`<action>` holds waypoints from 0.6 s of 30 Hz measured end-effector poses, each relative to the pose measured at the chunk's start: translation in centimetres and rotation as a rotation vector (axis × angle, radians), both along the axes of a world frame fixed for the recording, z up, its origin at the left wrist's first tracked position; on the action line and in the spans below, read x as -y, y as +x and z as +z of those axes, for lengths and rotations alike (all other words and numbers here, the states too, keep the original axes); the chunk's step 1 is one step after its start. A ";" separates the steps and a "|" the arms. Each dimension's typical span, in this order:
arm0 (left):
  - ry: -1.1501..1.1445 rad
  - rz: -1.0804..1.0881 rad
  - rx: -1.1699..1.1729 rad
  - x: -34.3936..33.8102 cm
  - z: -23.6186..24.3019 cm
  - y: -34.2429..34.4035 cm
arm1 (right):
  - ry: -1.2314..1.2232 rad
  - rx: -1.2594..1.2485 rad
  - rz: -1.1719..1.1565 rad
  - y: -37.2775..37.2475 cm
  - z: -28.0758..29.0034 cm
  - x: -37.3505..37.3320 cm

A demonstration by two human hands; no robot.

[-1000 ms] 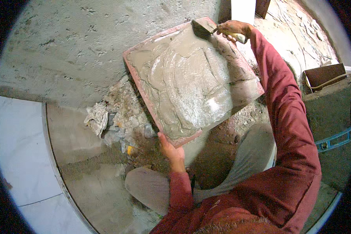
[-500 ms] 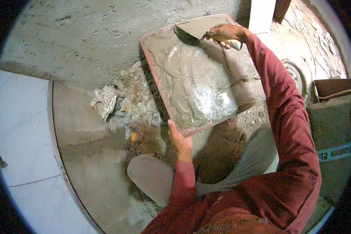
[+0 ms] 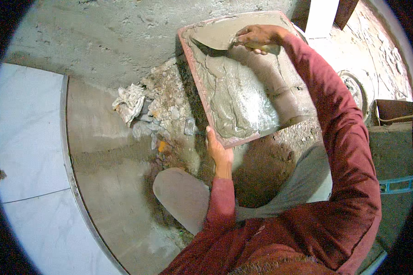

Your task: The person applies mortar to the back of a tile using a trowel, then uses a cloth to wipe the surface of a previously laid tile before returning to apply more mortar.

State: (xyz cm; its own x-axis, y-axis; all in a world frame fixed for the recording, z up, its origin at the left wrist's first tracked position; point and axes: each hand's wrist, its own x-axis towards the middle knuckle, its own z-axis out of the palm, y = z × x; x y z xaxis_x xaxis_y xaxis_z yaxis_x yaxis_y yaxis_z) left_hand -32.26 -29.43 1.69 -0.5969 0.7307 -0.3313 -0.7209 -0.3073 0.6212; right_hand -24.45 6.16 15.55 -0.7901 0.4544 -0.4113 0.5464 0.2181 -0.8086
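Note:
A large rectangular tile (image 3: 198,82) with reddish edges leans at a slant before me, and wet grey mortar (image 3: 227,98) coats its upper face. My left hand (image 3: 220,153) grips the tile's near left corner, thumb along the edge; the fingers underneath are hidden. At the far end, my right hand (image 3: 259,36) is closed around the handle of a pointed trowel (image 3: 221,40). The blade lies against the mortar, tip to the left and its broad mortar-coloured face showing. Ridges and folds run through the mortar at left, with a smooth shiny patch in the middle.
A rough cement wall (image 3: 101,41) rises behind the tile. Rubble and a crumpled whitish rag or bag (image 3: 129,103) lie left of it. White tiles (image 3: 32,133) with a metal edge strip cover the far left. At right are a blue spirit level (image 3: 399,184) and a brown container (image 3: 394,110).
The trowel's blade has turned so its broad face shows, and it has shifted slightly left over the mortar. My left hand keeps its hold on the corner. The whole view has shifted slightly.

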 end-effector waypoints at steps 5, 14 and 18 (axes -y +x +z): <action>0.006 0.015 0.040 -0.3 -0.9 0.0 | 0.082 0.119 0.158 3.1 2.4 1.4; 0.032 0.027 0.028 -0.3 -1.3 -0.1 | 0.092 0.200 0.186 5.2 3.4 5.7; 0.060 0.018 -0.005 -0.3 -1.1 -0.1 | 0.088 0.179 0.243 7.0 3.2 7.1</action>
